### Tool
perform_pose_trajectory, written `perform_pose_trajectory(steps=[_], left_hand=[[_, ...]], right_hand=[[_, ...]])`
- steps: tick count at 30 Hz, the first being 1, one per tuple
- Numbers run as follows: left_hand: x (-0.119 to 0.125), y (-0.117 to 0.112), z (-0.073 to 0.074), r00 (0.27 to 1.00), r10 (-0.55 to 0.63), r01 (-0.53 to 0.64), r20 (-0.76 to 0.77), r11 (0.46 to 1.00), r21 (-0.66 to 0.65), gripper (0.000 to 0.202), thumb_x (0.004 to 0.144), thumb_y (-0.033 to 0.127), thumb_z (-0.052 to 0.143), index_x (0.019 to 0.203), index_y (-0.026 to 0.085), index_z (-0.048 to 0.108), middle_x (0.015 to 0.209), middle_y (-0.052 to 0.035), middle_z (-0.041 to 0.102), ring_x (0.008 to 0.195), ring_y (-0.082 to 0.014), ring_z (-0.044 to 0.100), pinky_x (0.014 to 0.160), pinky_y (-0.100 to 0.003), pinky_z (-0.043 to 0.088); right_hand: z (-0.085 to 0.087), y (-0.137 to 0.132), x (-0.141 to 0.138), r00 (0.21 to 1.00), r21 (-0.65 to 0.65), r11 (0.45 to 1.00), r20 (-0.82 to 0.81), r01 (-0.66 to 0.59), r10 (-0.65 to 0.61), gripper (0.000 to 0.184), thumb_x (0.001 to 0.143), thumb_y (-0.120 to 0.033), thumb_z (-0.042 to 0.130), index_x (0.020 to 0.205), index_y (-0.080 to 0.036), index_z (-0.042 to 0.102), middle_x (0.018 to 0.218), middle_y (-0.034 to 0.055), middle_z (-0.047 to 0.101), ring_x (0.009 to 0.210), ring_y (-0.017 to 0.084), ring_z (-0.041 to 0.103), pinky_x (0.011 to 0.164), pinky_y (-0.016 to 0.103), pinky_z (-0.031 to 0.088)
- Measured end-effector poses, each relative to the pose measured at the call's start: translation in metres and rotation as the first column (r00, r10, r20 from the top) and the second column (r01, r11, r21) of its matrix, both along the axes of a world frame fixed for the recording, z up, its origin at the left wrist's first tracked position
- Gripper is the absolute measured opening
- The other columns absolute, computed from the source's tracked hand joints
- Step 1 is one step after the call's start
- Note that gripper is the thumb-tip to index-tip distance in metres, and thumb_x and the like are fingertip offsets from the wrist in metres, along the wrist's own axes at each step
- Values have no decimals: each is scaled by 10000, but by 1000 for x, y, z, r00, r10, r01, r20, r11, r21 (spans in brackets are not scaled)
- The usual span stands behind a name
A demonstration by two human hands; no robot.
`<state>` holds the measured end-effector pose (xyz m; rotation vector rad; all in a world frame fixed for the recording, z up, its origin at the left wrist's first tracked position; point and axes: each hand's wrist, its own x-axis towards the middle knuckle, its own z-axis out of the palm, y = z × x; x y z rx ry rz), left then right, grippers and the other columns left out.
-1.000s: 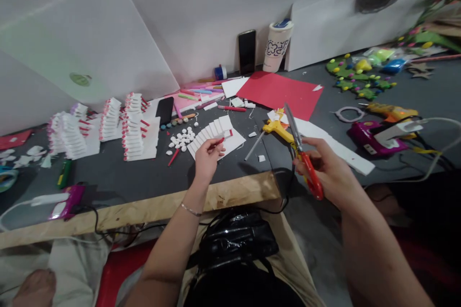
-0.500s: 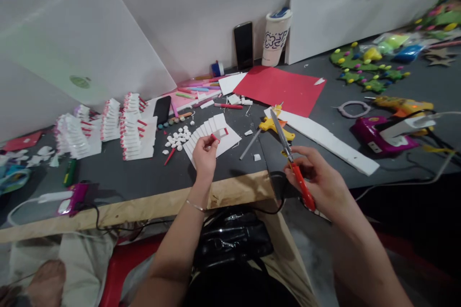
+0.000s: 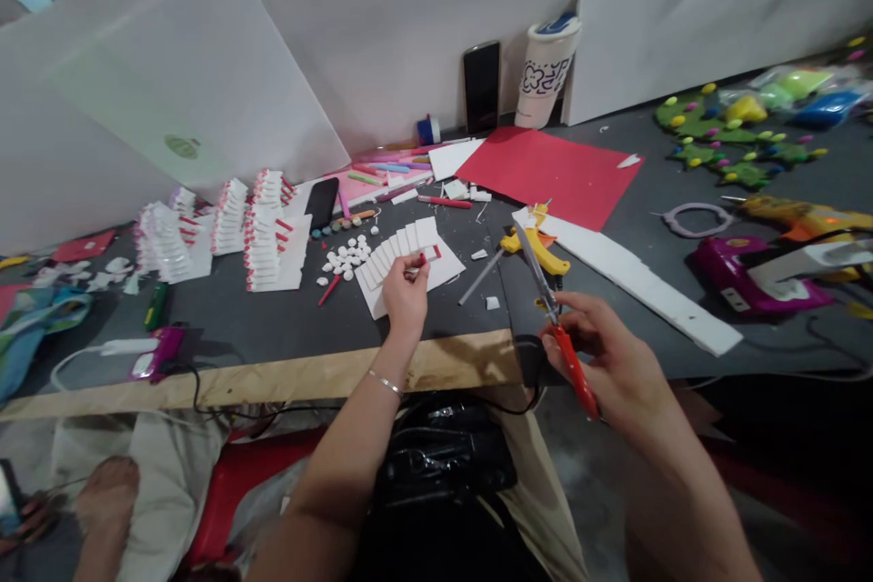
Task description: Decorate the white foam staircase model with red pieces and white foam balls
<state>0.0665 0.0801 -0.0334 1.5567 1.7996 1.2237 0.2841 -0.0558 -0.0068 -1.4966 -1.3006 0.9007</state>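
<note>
My left hand (image 3: pixel 407 289) is closed in a pinch on a small red piece (image 3: pixel 423 260). It is just over a white card (image 3: pixel 446 268) with a row of overlapping white strips (image 3: pixel 392 253) on it. A short red strip shows on the card beside my fingertips. In my right hand (image 3: pixel 607 355) is a pair of scissors (image 3: pixel 573 364) with red handles, blades pointing away from me toward a yellow glue gun (image 3: pixel 546 250). The blades look closed or nearly so. Small white balls (image 3: pixel 347 255) and a thin red stick (image 3: pixel 330 291) lie left of the card.
Finished-looking white stepped pieces (image 3: pixel 265 245) stand at the left. Red paper (image 3: pixel 546 168), a cup (image 3: pixel 546 73) and a phone (image 3: pixel 481 86) are at the back. A white foam strip (image 3: pixel 641 282), another glue gun (image 3: pixel 797 211) and a purple power block (image 3: pixel 743 277) lie right. Someone's foot shows lower left.
The camera view has shifted, so the table things appear farther right. My left hand has moved slightly over the card with the red piece. The scissors stay in my right hand.
</note>
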Motion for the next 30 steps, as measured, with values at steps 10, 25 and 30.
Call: perform_pose_trajectory(steps=[10, 25, 30], left_hand=[[5, -5, 4, 925, 175, -212, -337, 974, -76, 188, 826, 314, 721, 958, 266, 597, 965, 5, 754, 840, -206, 696, 774, -305, 458], [5, -4, 4, 903, 186, -214, -387, 976, -31, 506, 851, 267, 702, 1306, 300, 482, 1075, -18, 763, 975, -222, 700, 845, -347, 492], [5, -2, 3, 929, 183, -204, -321, 979, -31, 654, 829, 243, 723, 1413, 295, 436, 1046, -40, 765, 933, -248, 698, 806, -368, 493]], right_hand=[[-8, -2, 2, 996, 101, 991, 29, -90, 87, 381, 816, -236, 635, 1193, -266, 595, 855, -7, 687, 708, 132, 655, 652, 209, 540], [-2, -5, 4, 990, 105, 986, 50, -134, 129, 356, 808, -211, 614, 1162, -247, 614, 879, 4, 712, 730, 137, 685, 640, 193, 545], [-4, -4, 3, 989, 72, 987, 50, -141, 137, 367, 802, -227, 620, 1168, -250, 611, 875, 8, 715, 719, 147, 685, 617, 202, 543]])
